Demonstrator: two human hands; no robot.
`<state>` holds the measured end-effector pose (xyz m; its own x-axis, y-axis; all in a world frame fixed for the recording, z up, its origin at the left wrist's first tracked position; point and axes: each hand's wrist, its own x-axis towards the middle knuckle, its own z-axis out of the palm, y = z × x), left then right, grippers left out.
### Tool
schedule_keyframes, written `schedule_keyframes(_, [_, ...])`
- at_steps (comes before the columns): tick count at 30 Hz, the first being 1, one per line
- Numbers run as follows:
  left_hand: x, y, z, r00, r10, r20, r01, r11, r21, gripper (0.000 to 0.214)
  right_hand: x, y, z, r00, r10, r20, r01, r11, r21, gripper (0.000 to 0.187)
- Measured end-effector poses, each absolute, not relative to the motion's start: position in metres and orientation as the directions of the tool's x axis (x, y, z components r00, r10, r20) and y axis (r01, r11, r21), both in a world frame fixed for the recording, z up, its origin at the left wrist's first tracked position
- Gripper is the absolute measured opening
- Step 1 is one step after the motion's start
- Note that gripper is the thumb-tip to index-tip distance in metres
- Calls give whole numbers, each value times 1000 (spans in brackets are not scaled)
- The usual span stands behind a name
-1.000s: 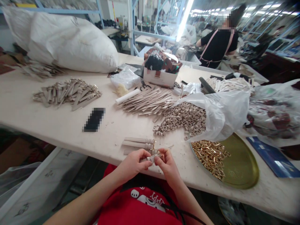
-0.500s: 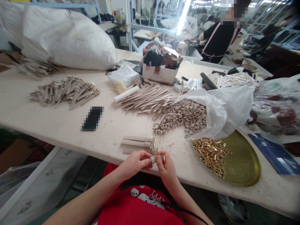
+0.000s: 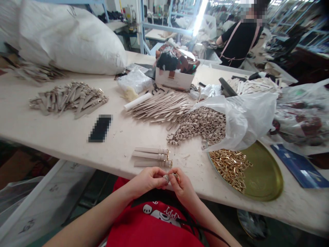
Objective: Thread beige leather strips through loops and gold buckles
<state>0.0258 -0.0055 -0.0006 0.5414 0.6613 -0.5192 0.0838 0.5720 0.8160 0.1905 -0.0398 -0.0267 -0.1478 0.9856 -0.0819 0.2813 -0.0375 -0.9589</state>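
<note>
Both my hands meet at the table's near edge. My left hand (image 3: 147, 179) and my right hand (image 3: 181, 182) are closed in a pinch on one beige strap with a gold buckle (image 3: 170, 177), held between the fingertips. Just beyond them three finished straps (image 3: 151, 157) lie side by side on the table, buckles to the right. A pile of small beige loops (image 3: 199, 127) spills from a clear plastic bag (image 3: 244, 120). Gold buckles (image 3: 230, 166) are heaped on a round brass tray (image 3: 267, 178) to my right.
Loose beige straps (image 3: 160, 106) lie mid-table, another strap heap (image 3: 68, 99) at the left. A dark phone (image 3: 100, 128), a white box (image 3: 173, 77), a big white sack (image 3: 69, 41) and a blue folder (image 3: 299, 166) also sit here. A person in black (image 3: 239, 37) works beyond.
My hands have drawn back slightly toward my body with the strap, now off the table's edge. The strap has turned more end-on between the fingertips.
</note>
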Motion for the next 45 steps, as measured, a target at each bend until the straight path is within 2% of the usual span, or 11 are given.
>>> schedule_keyframes(4, [24,-10,-9,542,621,-567,-17,682,731,31,191,-38,-24,-194,978,-80,256,-29,-966,13])
schedule_keyframes(8, [25,-16,-9,532,622,-575,-76,711,699,32,196,-36,-14,-307,948,-85,359,33,-933,14])
schedule_keyframes(14, [30,-17,-5,492,643,-588,-42,692,721,35,200,-35,-7,-371,927,-64,551,164,-818,15])
schedule_keyframes(22, [34,-20,1,481,606,-633,39,707,706,36,206,-34,0,-528,837,-140,602,254,-757,16])
schedule_keyframes(24, [33,-18,1,487,620,-615,41,687,725,37,206,-35,-3,-489,862,-133,561,195,-805,17])
schedule_keyframes(29, [26,-11,0,525,624,-579,99,631,770,35,199,-41,-20,-251,962,-111,375,-9,-927,22])
schedule_keyframes(38, [33,-12,-3,518,639,-568,132,597,791,34,198,-46,-18,-359,929,-88,330,38,-943,23])
schedule_keyframes(42, [30,-8,-5,535,672,-511,146,523,840,35,190,-41,-26,-252,964,-89,256,-23,-966,28])
schedule_keyframes(45, [25,-2,-3,526,691,-495,278,411,868,35,179,-34,-33,-137,989,-62,184,-36,-982,32])
